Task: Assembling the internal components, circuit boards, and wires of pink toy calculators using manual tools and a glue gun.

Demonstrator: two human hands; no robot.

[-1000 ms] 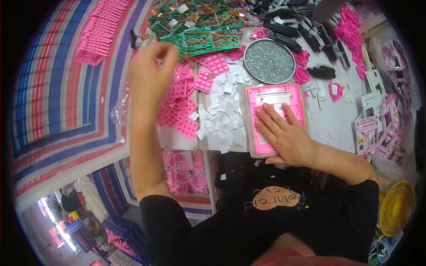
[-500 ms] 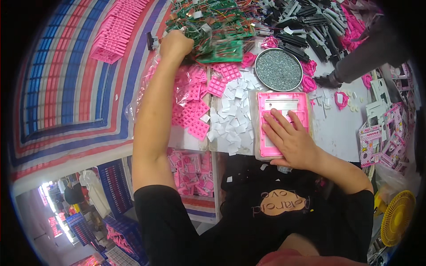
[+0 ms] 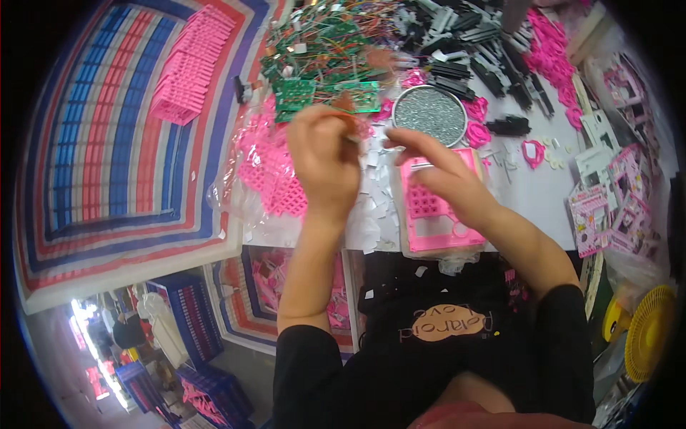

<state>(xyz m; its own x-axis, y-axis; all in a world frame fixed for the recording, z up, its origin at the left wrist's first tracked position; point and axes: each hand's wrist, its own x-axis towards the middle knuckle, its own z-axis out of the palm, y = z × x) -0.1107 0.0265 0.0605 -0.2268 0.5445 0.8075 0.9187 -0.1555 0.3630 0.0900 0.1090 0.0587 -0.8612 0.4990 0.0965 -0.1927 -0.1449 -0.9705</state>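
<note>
My left hand [image 3: 325,161] is raised over the table edge, its fingers closed on a small green circuit board [image 3: 357,98] with thin wires, just in front of the heap of green boards [image 3: 321,50]. My right hand [image 3: 443,179] lies over a pink plastic calculator shell [image 3: 436,214] on the white table, with its fingers stretched out toward my left hand's fingertips and nothing seen in them. Pink rubber keypads [image 3: 275,179] in a clear bag sit under my left hand. Small white paper squares [image 3: 371,211] are strewn between the two hands.
A round tin of small screws [image 3: 429,114] stands behind the shell. Black plastic parts [image 3: 471,50] are piled at the back, with pink rings [image 3: 477,132] beside them. A stack of pink pieces [image 3: 189,68] rests on striped sheeting [image 3: 100,157]. Pink packaged items [image 3: 607,207] and a yellow disc [image 3: 647,332] are at the right.
My left hand has drawn back from the board heap toward me with a board in its fingers. My right hand has lifted its fingers off the pink shell and reached toward the left hand.
</note>
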